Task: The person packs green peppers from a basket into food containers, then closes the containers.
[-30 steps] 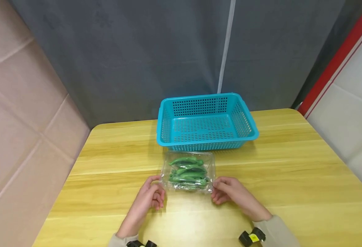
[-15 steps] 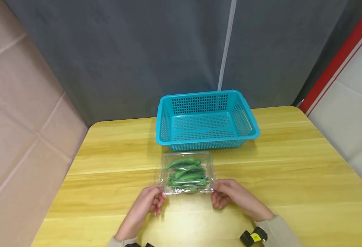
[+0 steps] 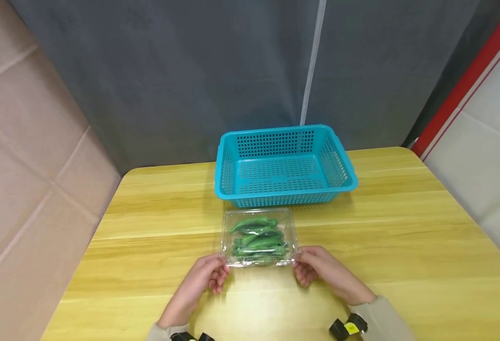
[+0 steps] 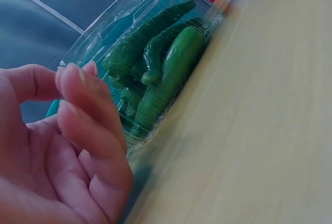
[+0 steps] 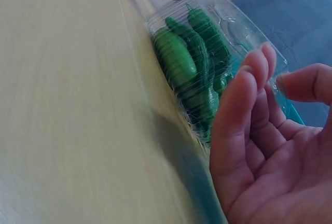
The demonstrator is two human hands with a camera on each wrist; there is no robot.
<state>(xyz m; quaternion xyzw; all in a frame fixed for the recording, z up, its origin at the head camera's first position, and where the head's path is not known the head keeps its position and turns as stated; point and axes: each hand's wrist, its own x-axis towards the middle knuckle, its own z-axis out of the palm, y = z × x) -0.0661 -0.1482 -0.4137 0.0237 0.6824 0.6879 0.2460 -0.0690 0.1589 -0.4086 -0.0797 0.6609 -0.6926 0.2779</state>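
A clear plastic clamshell box (image 3: 285,222) with several green peppers (image 3: 262,242) inside sits on the table in the head view, its lid down. My left hand (image 3: 200,280) pinches the box's near left corner between thumb and forefinger. At the near right corner, my right hand (image 3: 324,270) grips the rim in the same manner. Both hands keep their other fingers curled below the rim. The left wrist view shows the peppers (image 4: 174,63) through the box's ribbed side. Whether the lid is latched cannot be told.
A blue-green perforated plastic basket (image 3: 281,175) with nothing in it stands just behind the box. The wooden table (image 3: 156,227) ends at a dark grey curtain (image 3: 190,85). Pale panels rise on both sides.
My left forefinger has drawn back from the box's side, and the left thumb now pinches its near corner. The head view has shifted slightly. The right hand keeps its hold.
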